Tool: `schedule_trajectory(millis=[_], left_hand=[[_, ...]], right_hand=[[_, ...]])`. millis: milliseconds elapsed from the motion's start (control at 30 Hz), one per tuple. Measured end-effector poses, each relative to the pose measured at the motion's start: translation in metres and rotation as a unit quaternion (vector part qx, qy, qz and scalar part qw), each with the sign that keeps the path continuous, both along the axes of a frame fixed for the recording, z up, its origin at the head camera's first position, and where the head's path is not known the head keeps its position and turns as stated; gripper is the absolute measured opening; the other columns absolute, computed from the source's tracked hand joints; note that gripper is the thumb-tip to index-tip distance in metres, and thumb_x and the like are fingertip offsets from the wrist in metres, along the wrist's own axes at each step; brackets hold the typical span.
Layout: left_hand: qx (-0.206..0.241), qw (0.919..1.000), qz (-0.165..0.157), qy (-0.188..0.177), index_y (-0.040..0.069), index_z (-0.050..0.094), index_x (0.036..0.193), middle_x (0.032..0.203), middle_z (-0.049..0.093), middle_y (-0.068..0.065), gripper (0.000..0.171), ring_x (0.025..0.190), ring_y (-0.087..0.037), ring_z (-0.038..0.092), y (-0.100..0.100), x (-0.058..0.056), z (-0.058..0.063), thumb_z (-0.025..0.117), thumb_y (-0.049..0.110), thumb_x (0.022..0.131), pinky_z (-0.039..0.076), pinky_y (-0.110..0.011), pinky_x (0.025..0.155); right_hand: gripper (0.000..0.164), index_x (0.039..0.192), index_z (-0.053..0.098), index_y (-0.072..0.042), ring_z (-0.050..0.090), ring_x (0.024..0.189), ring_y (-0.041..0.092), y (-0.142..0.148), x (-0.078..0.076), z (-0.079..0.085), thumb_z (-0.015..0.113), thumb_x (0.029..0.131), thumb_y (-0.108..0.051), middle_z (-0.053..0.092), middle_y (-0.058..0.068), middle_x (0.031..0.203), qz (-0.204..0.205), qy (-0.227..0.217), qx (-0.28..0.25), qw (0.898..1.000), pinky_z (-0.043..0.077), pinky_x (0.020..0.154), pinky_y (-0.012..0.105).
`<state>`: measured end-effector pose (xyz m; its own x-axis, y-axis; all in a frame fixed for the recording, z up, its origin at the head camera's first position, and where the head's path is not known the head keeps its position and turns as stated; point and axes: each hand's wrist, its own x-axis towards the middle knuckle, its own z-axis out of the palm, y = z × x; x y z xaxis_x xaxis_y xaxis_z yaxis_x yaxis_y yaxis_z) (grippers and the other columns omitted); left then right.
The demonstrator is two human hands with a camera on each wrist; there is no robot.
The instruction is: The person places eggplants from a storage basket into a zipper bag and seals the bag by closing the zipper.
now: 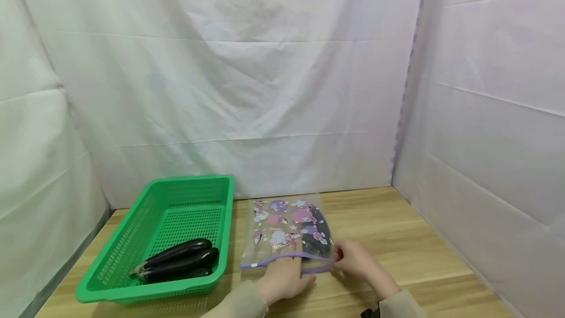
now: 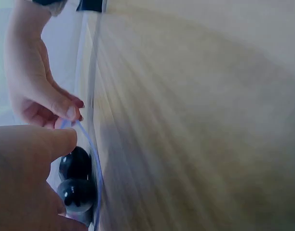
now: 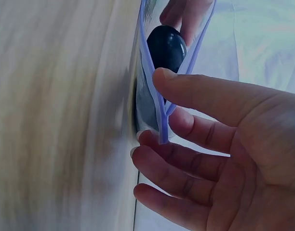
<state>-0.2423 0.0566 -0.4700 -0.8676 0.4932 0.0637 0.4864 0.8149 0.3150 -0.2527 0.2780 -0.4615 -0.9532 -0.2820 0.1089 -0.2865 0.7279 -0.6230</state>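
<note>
Nearest is the left hand (image 1: 285, 277), its fingers reaching rather straight into the mouth of a clear printed zip bag (image 1: 287, 225), which lies near the middle of the tabletop (image 1: 388, 239) and extends to its far edge. The right hand (image 1: 355, 259) pinches the right end of the purple zip strip (image 1: 265, 262) between thumb and finger. In the head view the bag's content is only a dark shape — the left wrist view shows two glossy eggplant ends (image 2: 76, 193) at the mouth. Toward the tabletop's left edge stands a green basket (image 1: 230, 210), with eggplants (image 1: 181, 261) near its front. Behind hangs white cloth (image 1: 220, 87).
</note>
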Motion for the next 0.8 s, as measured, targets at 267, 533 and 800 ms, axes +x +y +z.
schedule_trajectory(millis=[267, 533, 800], left_hand=[[-0.047, 0.9981, -0.034, -0.021, 0.0, 0.045, 0.142, 0.138, 0.051, -0.018, 0.084, 0.125, -0.037, 0.048, -0.012, 0.019, 0.007, 0.056, 0.062, 0.087, 0.039, -0.052, 0.1], [-0.076, 0.9945, -0.066, -0.027, 0.005, 0.034, 0.15, 0.149, 0.04, -0.011, 0.089, 0.136, -0.027, 0.038, -0.026, 0.032, 0.014, 0.052, 0.066, 0.088, 0.031, -0.048, 0.108], [-0.093, 0.9905, -0.097, 0.03, 0.009, 0.035, 0.151, 0.148, 0.043, -0.008, 0.087, 0.135, -0.026, 0.041, -0.045, 0.042, 0.023, 0.052, 0.066, 0.088, 0.033, -0.052, 0.105]], right_hand=[[0.025, 0.068, 0.054, -0.012, 0.048, 0.053, 0.01, 0.0, -0.003, -0.002, 0.079, 0.068, -0.009, 0.052, -0.006, 0.061, 0.002, 0.01, 0.004, 1.0, 0.041, 0.048, 0.026], [0.019, 0.069, 0.056, -0.013, 0.049, 0.051, 0.009, -0.002, -0.001, -0.01, 0.075, 0.073, -0.014, 0.053, -0.007, 0.06, 0.001, 0.005, 0.005, 1.0, 0.042, 0.047, 0.025], [0.019, 0.071, 0.055, -0.011, 0.05, 0.052, 0.01, 0.002, 0.0, -0.007, 0.073, 0.075, -0.008, 0.053, -0.005, 0.063, 0.009, 0.011, -0.012, 1.0, 0.043, 0.048, 0.026]])
